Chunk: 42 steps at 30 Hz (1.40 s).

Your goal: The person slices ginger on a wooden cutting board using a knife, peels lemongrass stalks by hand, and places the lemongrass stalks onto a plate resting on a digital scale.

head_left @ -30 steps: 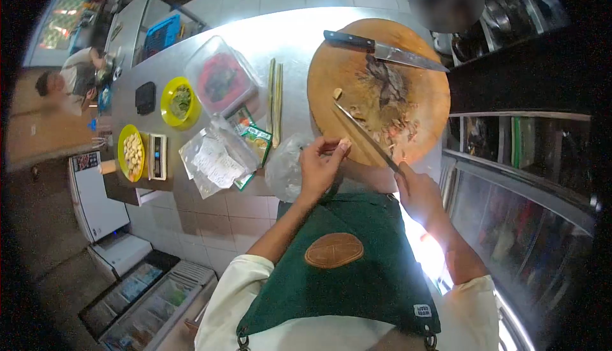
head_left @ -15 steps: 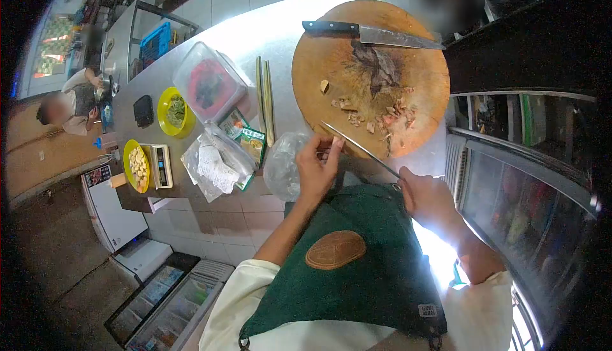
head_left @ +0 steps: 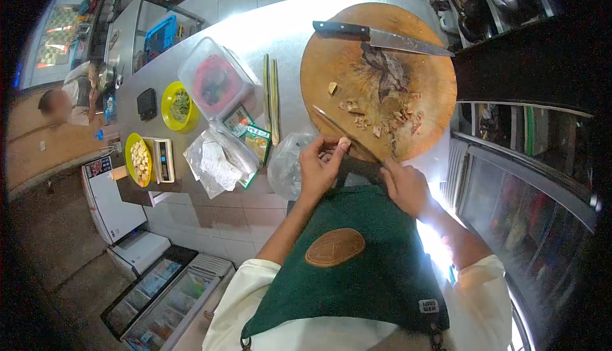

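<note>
Observed from beside the worktable [head_left: 245, 26]; clock directions are the worker's own, twelve being straight ahead.

The left hand [head_left: 322, 163] is curled, with thumb and forefinger pinching a small pale piece [head_left: 345, 141]. That piece sits at about seven o'clock on the round chopping board [head_left: 319, 51], by the near rim. The right hand [head_left: 405, 185] is closed around the handle of a slim knife [head_left: 344, 128], its tip directed toward ten to eleven o'clock. The blade passes just beyond the pinched piece; whether edge and piece touch, I cannot tell.

Handling assessment: the piece appears light and fairly firm, likely to bear a pinch without crushing. Any moisture would make it slippery, and its small size leaves little to hold. Best grip is by its two sides, fingertips drawn back from the blade. The knife looks light, stiff and thin; it should be held only by the handle, close to the blade for control.

Also noted: chopped bits [head_left: 401, 121] between five and seven o'clock on the board, one loose chunk [head_left: 332, 87] at nine, and a wide-bladed knife [head_left: 408, 43] lying flat across twelve. A clear plastic bag [head_left: 287, 169], apparently limp, lies just beside the left hand at nine o'clock.
</note>
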Motion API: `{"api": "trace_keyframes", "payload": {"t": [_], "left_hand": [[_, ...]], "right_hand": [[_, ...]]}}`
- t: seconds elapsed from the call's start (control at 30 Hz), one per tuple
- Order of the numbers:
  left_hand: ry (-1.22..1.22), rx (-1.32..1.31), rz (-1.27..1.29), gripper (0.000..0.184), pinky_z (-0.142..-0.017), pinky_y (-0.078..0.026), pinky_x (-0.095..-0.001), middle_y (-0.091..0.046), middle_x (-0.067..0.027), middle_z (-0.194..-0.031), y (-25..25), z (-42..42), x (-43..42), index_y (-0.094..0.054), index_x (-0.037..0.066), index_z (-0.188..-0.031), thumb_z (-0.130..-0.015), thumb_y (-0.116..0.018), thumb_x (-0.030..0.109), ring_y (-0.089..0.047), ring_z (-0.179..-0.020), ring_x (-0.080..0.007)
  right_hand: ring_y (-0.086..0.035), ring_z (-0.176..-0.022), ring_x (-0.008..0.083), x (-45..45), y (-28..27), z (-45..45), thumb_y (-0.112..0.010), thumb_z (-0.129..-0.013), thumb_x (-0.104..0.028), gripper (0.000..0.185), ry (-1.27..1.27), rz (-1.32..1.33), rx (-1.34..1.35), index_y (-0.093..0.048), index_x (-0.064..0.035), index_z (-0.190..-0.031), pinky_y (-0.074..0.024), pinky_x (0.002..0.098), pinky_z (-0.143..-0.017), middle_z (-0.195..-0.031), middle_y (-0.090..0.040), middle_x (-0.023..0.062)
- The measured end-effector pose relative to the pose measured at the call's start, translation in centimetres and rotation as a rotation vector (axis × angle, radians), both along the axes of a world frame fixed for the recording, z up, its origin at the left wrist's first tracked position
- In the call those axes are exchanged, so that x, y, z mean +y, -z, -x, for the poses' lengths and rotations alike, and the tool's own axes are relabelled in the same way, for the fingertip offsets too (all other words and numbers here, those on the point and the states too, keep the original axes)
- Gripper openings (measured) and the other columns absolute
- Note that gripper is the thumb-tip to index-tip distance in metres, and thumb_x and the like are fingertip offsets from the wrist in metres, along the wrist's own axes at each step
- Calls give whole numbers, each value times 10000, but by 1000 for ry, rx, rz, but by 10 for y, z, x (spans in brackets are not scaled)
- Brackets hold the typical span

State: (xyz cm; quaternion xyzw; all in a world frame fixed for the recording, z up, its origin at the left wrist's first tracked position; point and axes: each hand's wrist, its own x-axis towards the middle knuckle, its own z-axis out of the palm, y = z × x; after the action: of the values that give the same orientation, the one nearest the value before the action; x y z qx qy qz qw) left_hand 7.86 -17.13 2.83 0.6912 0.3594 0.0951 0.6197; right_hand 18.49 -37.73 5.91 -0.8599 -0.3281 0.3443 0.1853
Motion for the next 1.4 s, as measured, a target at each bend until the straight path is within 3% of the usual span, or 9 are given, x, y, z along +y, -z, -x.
{"api": "trace_keyframes", "payload": {"t": [0.27,0.37,0.57,0.67,0.8,0.87,0.93,1.17,1.4], "left_hand": [[-117,-215,766,360,-909,-591,-359,-721,-145,-1180,1,26,28,-649,-34,-1255,-957,-754,139,-703,-1061,-194],[-23,-248,750,405,-915,-582,-345,-721,-107,-1188,-21,34,50,-640,-30,-1312,-959,-747,138,-690,-1072,-179],[-36,-359,513,407,-930,-558,-313,-723,-63,-1175,-45,80,107,-656,14,-1321,-947,-757,141,-678,-1052,-152],[-253,-426,393,312,-862,-547,-274,-729,-31,-1060,-54,119,139,-714,29,-1198,-943,-790,193,-668,-967,-107],[-421,-255,84,304,-920,-552,-313,-740,-46,-1103,-18,181,198,-709,42,-1195,-920,-793,143,-683,-1007,-132],[-563,-165,-108,282,-886,-565,-324,-755,-48,-1046,-11,211,228,-720,31,-1146,-912,-805,164,-697,-945,-135],[-749,76,-266,249,-848,-575,-323,-766,-58,-986,-28,233,256,-735,22,-1088,-915,-803,188,-708,-887,-139],[-981,121,-699,281,-751,-560,-390,-753,-119,-901,-17,317,388,-756,41,-1040,-950,-725,306,-714,-824,-263],[-1027,420,-1166,331,-988,-470,-497,-682,-177,-1066,-16,326,436,-718,42,-1140,-857,-755,208,-607,-1075,-381]], "right_hand": [[-669,-888,478,-2,3,-18,-579,-1033,-293,321,54,-88,217,-660,-22,-1183,-507,542,-807,-934,-700,273],[-675,-888,461,8,-3,-12,-583,-1035,-297,346,42,-76,91,-655,2,-1193,-519,504,-798,-939,-701,274],[-695,-913,392,12,45,-4,-591,-1036,-310,405,103,-218,74,-648,20,-1264,-521,481,-817,-997,-714,255],[-691,-937,392,14,54,-11,-590,-1042,-305,414,172,-15,103,-643,50,-1249,-517,474,-838,-1014,-710,267],[-680,-890,354,12,61,-2,-588,-1053,-307,421,171,-114,38,-643,95,-1165,-511,463,-821,-975,-707,250],[-497,-626,109,2,78,-7,-621,-1055,-290,354,144,-248,-99,-613,27,-898,-391,323,-560,-702,-554,14],[-511,-627,113,1,80,-11,-629,-1048,-293,335,191,-204,-24,-634,22,-935,-407,312,-569,-707,-575,23],[-551,-619,136,-12,100,-16,-663,-1020,-330,356,271,-175,-197,-635,-1,-885,-435,333,-572,-688,-579,25],[-562,-612,172,17,79,9,-667,-1012,-334,371,324,-240,-228,-630,9,-876,-444,370,-575,-703,-603,53]]}}
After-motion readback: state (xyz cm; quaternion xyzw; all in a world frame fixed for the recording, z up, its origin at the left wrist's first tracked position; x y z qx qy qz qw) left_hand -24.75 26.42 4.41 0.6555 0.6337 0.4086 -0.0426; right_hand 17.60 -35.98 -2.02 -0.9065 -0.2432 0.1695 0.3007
